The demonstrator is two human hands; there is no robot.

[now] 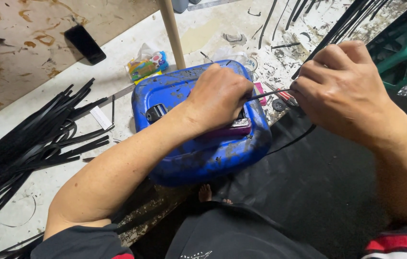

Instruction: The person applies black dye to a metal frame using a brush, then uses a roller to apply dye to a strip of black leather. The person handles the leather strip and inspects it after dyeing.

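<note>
The left hand (pixel 217 98) is curled into a fist on top of a blue plastic canister (pixel 198 144), pressing down on a thin black strip (pixel 268 94). The right hand (pixel 344 91) pinches the same strip just beside it, fingers folded tight. Left of the left hand, a heap of black strips (pixel 26 144) lies on the bench (pixel 117 67), with a dark phone (pixel 85 44) beyond

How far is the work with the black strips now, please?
Looks midway. Done, likely: a pile of black strips lies left of the blue container. In hand: left hand and right hand hold one thin black strip. Left: more strips lie behind.
</note>
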